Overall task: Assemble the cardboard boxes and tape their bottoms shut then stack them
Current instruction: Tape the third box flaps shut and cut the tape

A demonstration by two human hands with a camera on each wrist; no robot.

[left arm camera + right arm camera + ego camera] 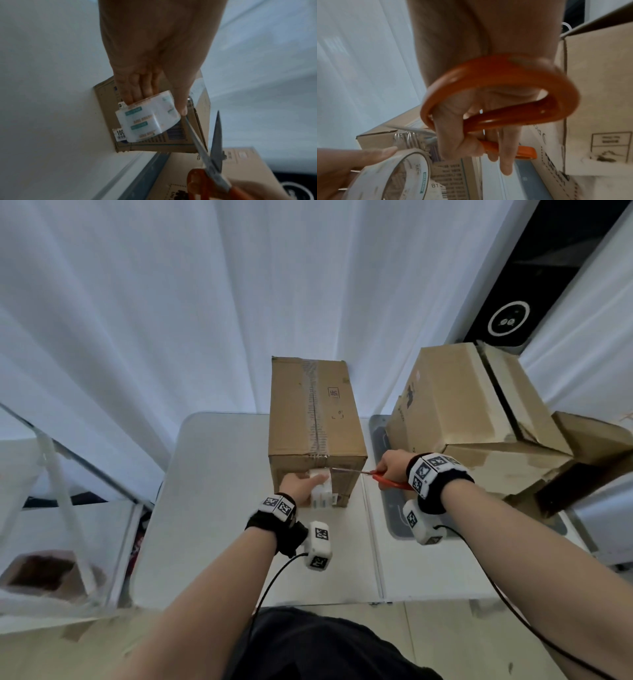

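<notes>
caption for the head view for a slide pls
Left hand holds tape roll against box; right hand brings scissors to cut.

Both bare forearms are reaching forward over the table's near edge. The left hand point(301, 486) is gripping something, thumb extended along it. The right hand point(394, 465) is curling its fingers point(505, 155) through handle loops, knuckles up.

Hidden, cropped and blurred parts

In the head view the left hand point(300, 487) covers much of the tape roll point(322, 491), and the small print on the box point(317, 419) is too tiny to read. In the right wrist view the scissors point(501, 94) are motion-blurred, their blades mostly behind the right hand point(471, 121), and the roll runs off the bottom edge at lower left.
</notes>
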